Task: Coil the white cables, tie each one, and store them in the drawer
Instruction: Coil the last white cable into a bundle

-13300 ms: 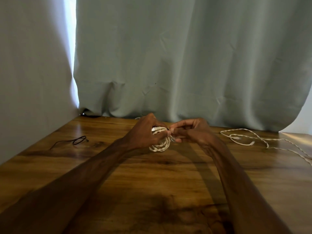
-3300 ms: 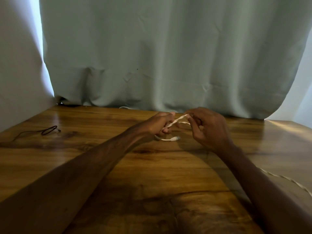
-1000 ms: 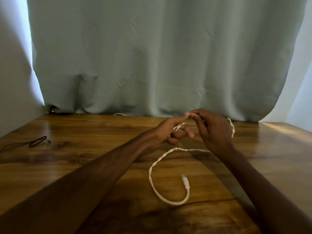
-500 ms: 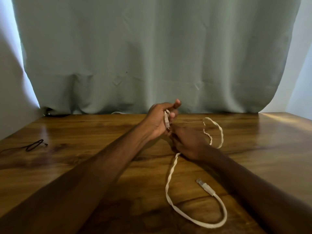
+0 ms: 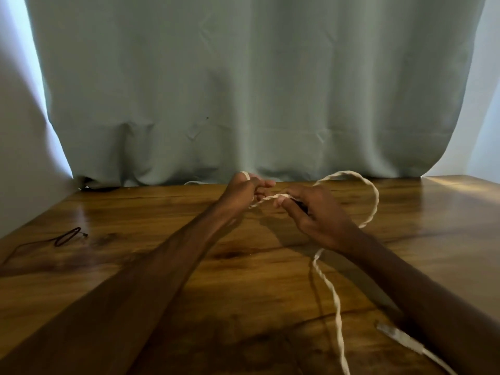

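Observation:
A white twisted cable (image 5: 372,201) runs between both hands above the wooden table (image 5: 189,280). My left hand (image 5: 242,192) grips one end of it with curled fingers. My right hand (image 5: 313,215) pinches the cable a short way along. Behind the right hand the cable arcs up in a wide loop, passes under the wrist and trails down toward the table's near edge. Its plug (image 5: 400,338) lies at the lower right, partly hidden by my right forearm. No drawer is in view.
A thin black tie (image 5: 69,236) lies on the table at the far left. A grey-green curtain (image 5: 243,90) hangs along the table's back edge. A bit of white cable (image 5: 193,182) shows at the curtain's foot.
My right hand has moved up and to the right, drawing the cable into a wider loop. The left hand has dropped a little. The trailing cable and plug have shifted right.

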`<state>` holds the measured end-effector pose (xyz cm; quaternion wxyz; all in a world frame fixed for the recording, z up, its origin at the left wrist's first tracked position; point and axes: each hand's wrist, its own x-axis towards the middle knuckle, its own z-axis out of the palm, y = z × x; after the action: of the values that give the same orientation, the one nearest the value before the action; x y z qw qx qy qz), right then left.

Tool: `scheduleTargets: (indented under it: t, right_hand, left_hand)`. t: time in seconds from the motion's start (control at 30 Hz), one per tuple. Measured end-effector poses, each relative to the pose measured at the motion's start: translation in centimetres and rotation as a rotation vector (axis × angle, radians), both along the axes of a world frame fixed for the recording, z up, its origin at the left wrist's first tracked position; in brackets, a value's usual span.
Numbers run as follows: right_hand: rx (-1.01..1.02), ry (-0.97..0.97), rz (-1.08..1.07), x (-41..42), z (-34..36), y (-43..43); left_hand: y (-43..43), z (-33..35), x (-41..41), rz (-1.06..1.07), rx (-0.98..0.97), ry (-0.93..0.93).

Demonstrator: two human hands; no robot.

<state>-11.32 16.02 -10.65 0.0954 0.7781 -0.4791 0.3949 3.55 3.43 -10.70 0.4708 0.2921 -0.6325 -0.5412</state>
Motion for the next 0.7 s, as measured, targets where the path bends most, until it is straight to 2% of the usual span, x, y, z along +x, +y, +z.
scheduleTargets:
  t: [0.1,0.17,0.3,0.43,0.5,0.57,0.63,0.7]
  right_hand:
    - [-0.107,-0.02,-0.07,-1.6,0.2,-0.4]
    - [-0.159,-0.068,-0.102,-2.7,0.5,-0.4]
    - [-0.17,-0.099,-0.144,-4.7,0.8,-1.0]
    - [-0.108,-0.133,-0.061,-4.7,0.2,-1.0]
    - [0.001,-0.164,-0.025,-3.6,-0.4,-1.2]
    - [0.173,-0.097,-0.041,-2.4,-1.4,-1.7]
    - [0.273,0.046,-0.094,-1.3,-2.5,-2.4]
    - [0.306,0.082,-0.099,-0.5,-2.3,-2.4]
  left_hand:
    - [1.6,-0.3,-0.9,-0.137,-0.17,-0.229]
    - [2.9,0.1,-1.2,-0.243,-0.118,-0.268]
    - [5.0,2.1,-1.4,-0.565,0.192,-0.258]
    - [5.7,2.5,-1.7,-0.832,0.239,-0.099]
    - [5.6,2.7,-2.0,-0.858,0.297,0.038]
    - [5.6,3.1,-2.1,-0.818,0.336,0.129]
    - [5.3,3.2,-2.2,-0.691,0.275,0.14]
    - [4.9,3.1,-2.0,-0.576,0.262,0.181]
